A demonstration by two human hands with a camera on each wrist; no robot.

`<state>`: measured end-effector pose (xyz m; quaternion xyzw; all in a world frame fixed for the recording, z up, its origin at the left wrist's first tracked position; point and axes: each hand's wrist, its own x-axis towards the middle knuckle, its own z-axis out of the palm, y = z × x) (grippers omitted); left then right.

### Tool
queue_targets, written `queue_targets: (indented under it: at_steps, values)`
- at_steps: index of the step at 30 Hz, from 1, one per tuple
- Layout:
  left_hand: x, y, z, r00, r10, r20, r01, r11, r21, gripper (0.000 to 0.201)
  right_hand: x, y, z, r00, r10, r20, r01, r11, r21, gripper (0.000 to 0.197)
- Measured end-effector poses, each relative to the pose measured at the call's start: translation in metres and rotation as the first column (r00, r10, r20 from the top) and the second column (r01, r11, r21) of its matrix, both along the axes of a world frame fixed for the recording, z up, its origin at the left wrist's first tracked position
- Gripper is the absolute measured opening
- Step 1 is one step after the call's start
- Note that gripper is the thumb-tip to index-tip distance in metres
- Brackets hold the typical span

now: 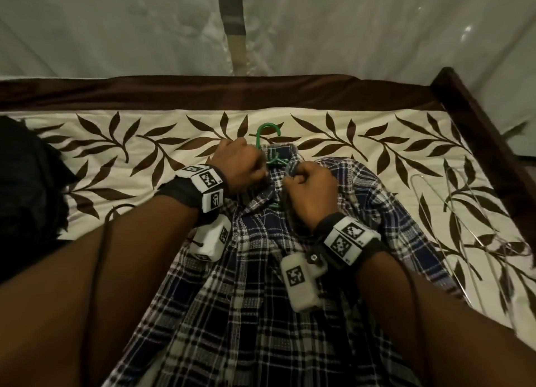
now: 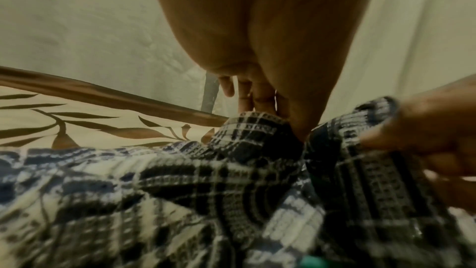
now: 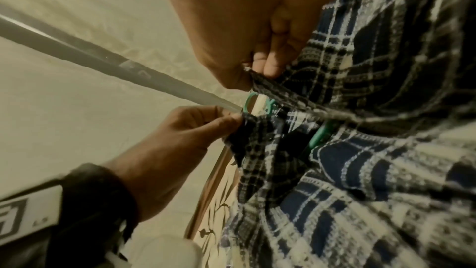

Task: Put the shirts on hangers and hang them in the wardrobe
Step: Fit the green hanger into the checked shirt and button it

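we have the plaid shirt lying flat on the bed, with the green hanger already inside it — only the hook pokes out past the collar. our left hand pinches one collar edge and our right hand pinches the other, each grip clenched on cloth, seemingly drawing the neck together near the top button. so the hanger step looks nearly done; carrying the shirt to the wardrobe is still left. spare wire hangers lie on the bed to the right, and dark cloth lies at the left — whether another shirt, we cannot tell.
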<state>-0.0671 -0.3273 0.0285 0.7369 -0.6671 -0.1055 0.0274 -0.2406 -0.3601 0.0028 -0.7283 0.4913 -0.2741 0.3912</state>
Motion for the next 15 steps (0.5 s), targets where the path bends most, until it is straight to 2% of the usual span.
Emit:
queue_targets:
  at_steps: [4, 6, 9, 11, 13, 15]
  values:
    - [-0.008, 0.0, 0.018, 0.987, 0.086, -0.134, -0.084, 0.996, 0.017, 0.025, 0.01, 0.016, -0.003, 0.996, 0.002, 0.088, -0.01, 0.996, 0.091, 0.027]
    - [-0.006, 0.002, 0.021, 0.952, 0.146, -0.27, -0.134, 0.989, 0.065, 0.027, 0.009, 0.021, -0.007, 0.993, -0.041, 0.107, 0.027, 0.992, 0.125, 0.028]
    - [-0.003, 0.01, 0.024, 0.878, 0.2, -0.434, -0.18, 0.98, 0.087, 0.02, 0.001, 0.022, -0.003, 0.969, -0.098, 0.225, 0.023, 0.949, 0.315, 0.021]
    - [-0.003, 0.015, 0.023, 0.856, 0.203, -0.476, -0.194, 0.979, 0.068, 0.016, -0.003, 0.021, 0.002, 0.95, -0.127, 0.286, -0.009, 0.902, 0.433, 0.016]
    - [-0.006, 0.019, 0.02, 0.838, 0.221, -0.499, -0.226, 0.973, 0.051, 0.01, -0.003, 0.019, 0.005, 0.934, -0.164, 0.317, -0.007, 0.88, 0.474, 0.013]
    - [-0.008, 0.021, 0.017, 0.817, 0.246, -0.521, -0.256, 0.965, 0.054, 0.008, -0.001, 0.017, 0.006, 0.925, -0.214, 0.315, 0.031, 0.867, 0.497, 0.025]
